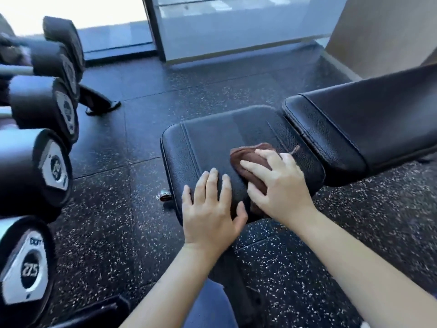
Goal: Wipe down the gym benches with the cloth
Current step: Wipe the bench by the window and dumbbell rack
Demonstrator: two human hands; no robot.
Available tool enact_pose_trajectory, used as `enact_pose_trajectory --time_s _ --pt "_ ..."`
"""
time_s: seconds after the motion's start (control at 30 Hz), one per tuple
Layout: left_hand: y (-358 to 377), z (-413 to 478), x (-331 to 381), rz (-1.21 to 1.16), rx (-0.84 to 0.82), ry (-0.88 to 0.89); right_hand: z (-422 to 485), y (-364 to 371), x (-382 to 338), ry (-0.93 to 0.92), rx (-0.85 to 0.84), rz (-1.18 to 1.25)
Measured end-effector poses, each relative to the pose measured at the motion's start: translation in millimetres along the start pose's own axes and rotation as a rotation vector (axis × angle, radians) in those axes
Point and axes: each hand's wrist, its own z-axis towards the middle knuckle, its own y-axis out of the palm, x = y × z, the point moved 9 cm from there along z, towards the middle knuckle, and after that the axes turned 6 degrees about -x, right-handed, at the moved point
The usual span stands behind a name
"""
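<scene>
Dumbbell [28, 268] marking 25/52 | right hand [281, 183] presses cloth [250, 162] | left hand [210, 209] on bench [208, 143]

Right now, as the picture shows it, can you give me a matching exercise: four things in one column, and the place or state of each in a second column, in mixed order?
Column one:
1. left hand
2. right hand
3. cloth
4. dumbbells

Column two:
a. in a row at the far left
b. brown, bunched under a hand
c. flat on the seat pad, holding nothing
d. pressing on the cloth

Pairs: 1-c; 2-d; 3-b; 4-a.
</scene>
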Motion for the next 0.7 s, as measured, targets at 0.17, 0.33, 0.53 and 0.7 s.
enact_pose_trajectory --time_s 0.17,0.33,0.53,0.7 --pt "0.5 -2.1 1.1 0.022 0.018 0.004 23.8 5.7 -0.6 -0.010 -0.036 0.033" --pt "-0.9 -1.2 0.1 0.020 0.007 -0.015 93.0 30.3 0.7 0.025 -0.192 -0.037" --pt "-3.5 -0.7 0.1 0.031 0.011 -0.042 98.1 37.6 -3.1 0.008 -0.228 -0.037" --pt "-4.1 -1.7 0.4 0.031 0.014 -0.045 37.8 11.3 -2.9 -0.082 -0.051 0.038"
